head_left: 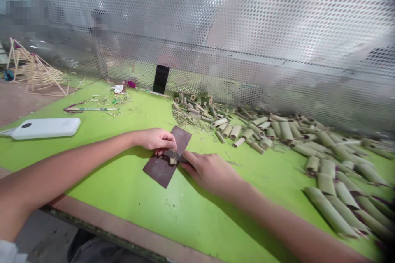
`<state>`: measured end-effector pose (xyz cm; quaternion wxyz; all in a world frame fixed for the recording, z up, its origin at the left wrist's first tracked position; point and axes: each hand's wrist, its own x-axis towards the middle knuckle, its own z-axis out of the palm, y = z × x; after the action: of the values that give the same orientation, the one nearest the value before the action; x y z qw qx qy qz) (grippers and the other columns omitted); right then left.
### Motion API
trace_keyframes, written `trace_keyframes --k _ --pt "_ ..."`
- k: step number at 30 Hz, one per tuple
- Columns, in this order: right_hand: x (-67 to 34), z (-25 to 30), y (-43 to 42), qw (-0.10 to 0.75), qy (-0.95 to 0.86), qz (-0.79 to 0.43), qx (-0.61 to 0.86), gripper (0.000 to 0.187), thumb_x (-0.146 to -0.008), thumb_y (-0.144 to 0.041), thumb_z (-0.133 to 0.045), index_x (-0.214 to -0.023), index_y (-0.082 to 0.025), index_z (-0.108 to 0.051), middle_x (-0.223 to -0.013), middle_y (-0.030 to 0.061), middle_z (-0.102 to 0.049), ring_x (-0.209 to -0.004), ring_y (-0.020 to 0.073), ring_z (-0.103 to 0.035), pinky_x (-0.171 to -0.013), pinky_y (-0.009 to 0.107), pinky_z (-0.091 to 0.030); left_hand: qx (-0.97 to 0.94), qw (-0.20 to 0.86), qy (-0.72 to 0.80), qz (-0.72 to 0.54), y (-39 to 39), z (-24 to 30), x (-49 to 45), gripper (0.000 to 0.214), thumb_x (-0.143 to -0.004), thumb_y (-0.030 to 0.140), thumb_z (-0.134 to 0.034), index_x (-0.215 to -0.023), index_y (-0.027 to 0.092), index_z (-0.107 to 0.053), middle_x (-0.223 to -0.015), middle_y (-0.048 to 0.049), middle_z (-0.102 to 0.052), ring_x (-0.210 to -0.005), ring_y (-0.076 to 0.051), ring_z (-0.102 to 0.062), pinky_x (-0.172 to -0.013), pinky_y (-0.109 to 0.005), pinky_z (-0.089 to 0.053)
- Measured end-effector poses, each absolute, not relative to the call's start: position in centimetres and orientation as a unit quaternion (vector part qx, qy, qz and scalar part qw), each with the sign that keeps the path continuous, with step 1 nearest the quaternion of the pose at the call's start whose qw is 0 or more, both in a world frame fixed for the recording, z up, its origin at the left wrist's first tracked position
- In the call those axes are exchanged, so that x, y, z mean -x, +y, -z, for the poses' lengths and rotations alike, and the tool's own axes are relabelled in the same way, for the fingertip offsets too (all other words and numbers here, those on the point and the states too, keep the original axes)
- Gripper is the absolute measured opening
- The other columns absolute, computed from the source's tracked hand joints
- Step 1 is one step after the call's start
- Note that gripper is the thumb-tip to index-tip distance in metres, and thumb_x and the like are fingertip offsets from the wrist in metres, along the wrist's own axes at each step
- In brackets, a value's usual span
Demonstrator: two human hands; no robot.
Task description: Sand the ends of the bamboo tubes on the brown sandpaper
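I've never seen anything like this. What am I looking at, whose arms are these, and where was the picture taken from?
This picture comes from a camera worn on a person's head, looking down at their own two bare hands. No machine is involved. The left hand pinches what looks like a thin bamboo sliver, and the right hand seems to hold a small knife against it, just above a dark brown board. All this is on a green table. To the right lie many cut bamboo tubes. Farther back, a phone stands upright, and a white power bank lies on the left. Behind the table is a perforated metal screen.
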<state>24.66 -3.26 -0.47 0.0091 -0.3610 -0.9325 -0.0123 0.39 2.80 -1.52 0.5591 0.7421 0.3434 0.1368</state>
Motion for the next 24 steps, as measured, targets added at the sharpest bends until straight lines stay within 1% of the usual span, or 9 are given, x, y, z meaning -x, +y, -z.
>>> trace_keyframes --k 8,12,17,24 --pt "-25.1 -0.1 -3.6 -0.006 -0.934 -0.003 0.358 0.024 -0.108 -0.036 -0.041 -0.094 -0.02 -0.052 -0.061 -0.0029 -0.056 -0.045 0.0108 -0.045 -0.047 0.026 -0.02 -0.737 0.576 0.327 -0.133 2.8 1.8 -0.1 0.039 -0.091 0.053 -0.068 -0.087 0.015 -0.064 -0.064 0.0007 -0.061 -0.05 -0.01 -0.055 -0.05 -0.022 -0.044" --pt "-26.2 -0.3 -4.5 -0.022 -0.942 -0.01 0.335 0.027 -0.108 -0.034 -0.04 -0.09 -0.019 -0.054 -0.064 -0.0021 -0.06 -0.043 0.0097 -0.042 -0.046 0.026 -0.021 -0.732 0.568 0.346 -0.15 3.5 2.1 0.7 0.042 -0.091 0.056 -0.067 -0.09 0.014 -0.063 -0.065 0.0 -0.062 -0.051 -0.01 -0.055 -0.049 -0.022 -0.043" --pt "-26.7 0.0 -4.8 -0.01 -0.94 0.026 0.339 0.024 -0.107 -0.032 -0.044 -0.092 -0.018 -0.056 -0.068 -0.0009 -0.064 -0.044 0.0102 -0.045 -0.047 0.027 -0.021 -0.732 0.554 0.363 -0.158 3.9 2.0 1.5 0.045 -0.09 0.059 -0.066 -0.091 0.014 -0.062 -0.067 -0.0013 -0.064 -0.053 -0.012 -0.057 -0.05 -0.023 -0.044" --pt "-26.1 0.1 -3.6 0.01 -0.919 0.009 0.395 0.023 -0.107 -0.032 -0.043 -0.096 -0.018 -0.058 -0.071 0.0004 -0.066 -0.049 0.0122 -0.052 -0.048 0.025 -0.023 -0.743 0.536 0.371 -0.152 2.4 1.0 0.3 0.044 -0.09 0.059 -0.066 -0.09 0.015 -0.065 -0.07 -0.0003 -0.064 -0.053 -0.01 -0.053 -0.052 -0.023 -0.041"
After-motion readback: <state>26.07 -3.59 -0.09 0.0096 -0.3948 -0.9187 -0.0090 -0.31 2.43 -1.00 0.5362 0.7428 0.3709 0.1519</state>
